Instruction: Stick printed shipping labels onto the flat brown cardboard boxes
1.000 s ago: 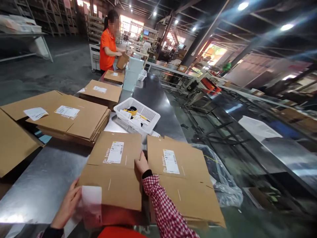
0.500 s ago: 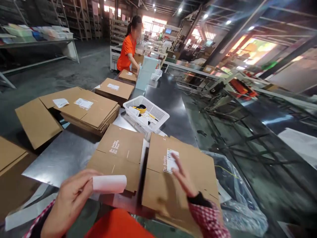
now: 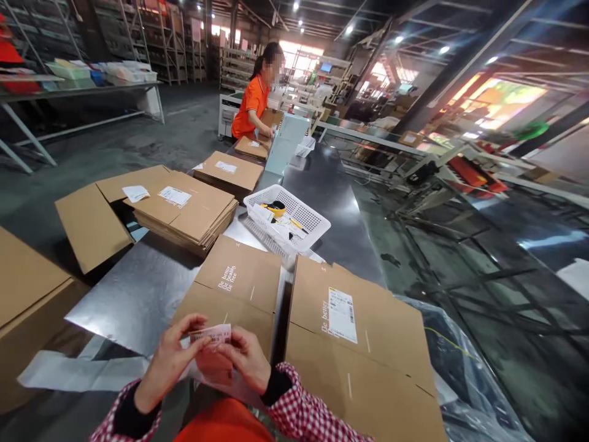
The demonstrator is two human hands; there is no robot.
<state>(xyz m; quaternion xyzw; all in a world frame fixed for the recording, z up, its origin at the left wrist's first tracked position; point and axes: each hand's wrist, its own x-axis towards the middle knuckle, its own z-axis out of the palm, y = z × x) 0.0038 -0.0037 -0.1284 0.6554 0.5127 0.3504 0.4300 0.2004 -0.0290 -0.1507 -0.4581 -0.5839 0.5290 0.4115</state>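
Note:
Between my two hands is a printed label sheet (image 3: 212,334), curled, low in front of my body. My left hand (image 3: 172,353) pinches its left side, and my right hand (image 3: 248,357) grips its right edge with thumb and fingers. Just beyond them lies a flat cardboard box (image 3: 232,288) printed with white lettering. To the right, another flat cardboard box (image 3: 368,362) carries a white shipping label (image 3: 342,315) beside its lettering; neither hand touches it.
A white perforated basket (image 3: 317,228) holding yellow-and-black tape and small tools stands mid-table. Labelled flat boxes (image 3: 193,209) are stacked at left. A co-worker in orange (image 3: 255,98) stands at the far end near a pale blue panel (image 3: 286,144). Clear plastic wrap (image 3: 464,350) lies at right.
My right hand has left the labelled box on the right and come over to the label sheet, now held by both hands. The view has shifted, moving the scene rightward.

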